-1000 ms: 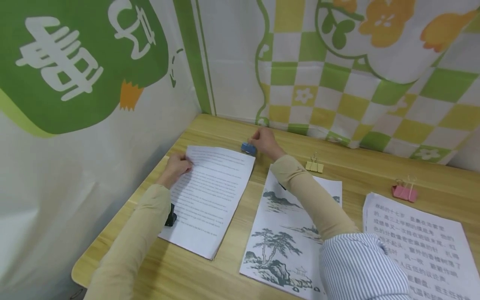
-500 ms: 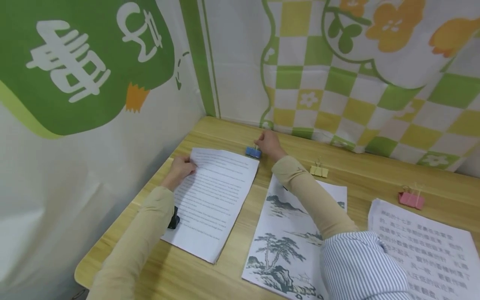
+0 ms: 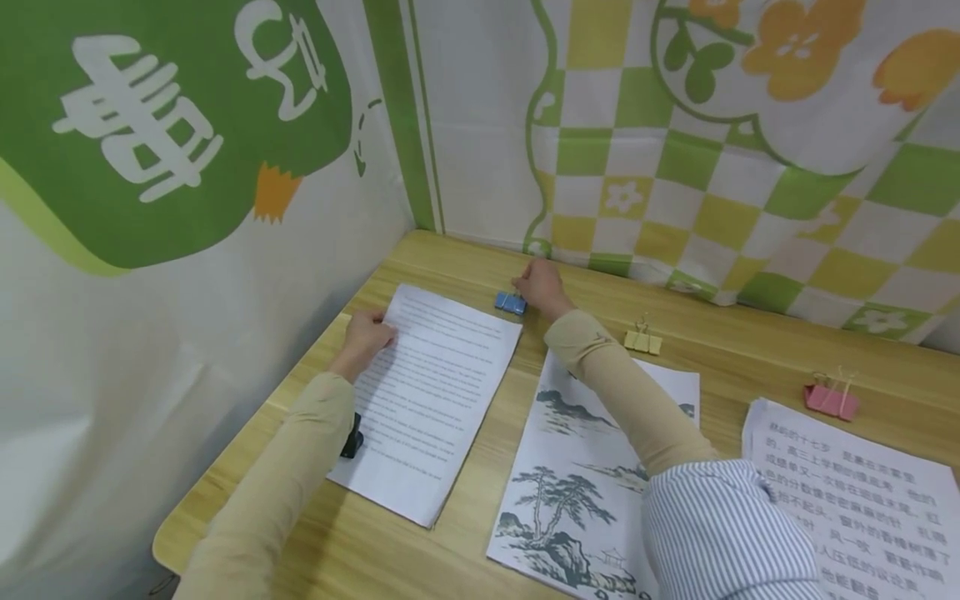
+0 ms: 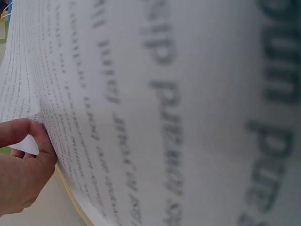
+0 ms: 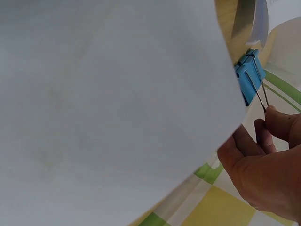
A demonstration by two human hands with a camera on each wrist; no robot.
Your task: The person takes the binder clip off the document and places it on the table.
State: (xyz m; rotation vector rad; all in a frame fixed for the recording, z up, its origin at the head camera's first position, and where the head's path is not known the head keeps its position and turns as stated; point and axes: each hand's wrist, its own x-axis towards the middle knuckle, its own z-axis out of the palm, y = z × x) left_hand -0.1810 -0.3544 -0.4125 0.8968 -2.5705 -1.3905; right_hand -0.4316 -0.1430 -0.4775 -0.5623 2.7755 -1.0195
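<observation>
My left hand point(image 3: 364, 340) pinches the upper left edge of a stack of printed sheets point(image 3: 435, 400). In the left wrist view, thumb and forefinger of that hand point(image 4: 26, 169) meet at the paper's edge, and the sheets point(image 4: 117, 117) bow up close to the camera. Just beyond the stack's upper right corner sits a blue binder clip point(image 3: 510, 302). My right hand point(image 3: 543, 287) holds it by its wire handles. The right wrist view shows the blue clip point(image 5: 251, 75) with thumb and fingers of the right hand point(image 5: 265, 169) at the handle ends.
A stack with a landscape drawing point(image 3: 555, 483) lies under the right forearm, a yellow binder clip point(image 3: 643, 342) behind it. Farther right are sheets with Chinese text point(image 3: 847, 492) and a pink binder clip point(image 3: 831, 400). Printed curtains border the wooden table point(image 3: 247, 450).
The stack's upper left corner has shifted right, and its top edge looks straighter. The blue clip has turned slightly in the right hand's grip. The head view has shifted a little.
</observation>
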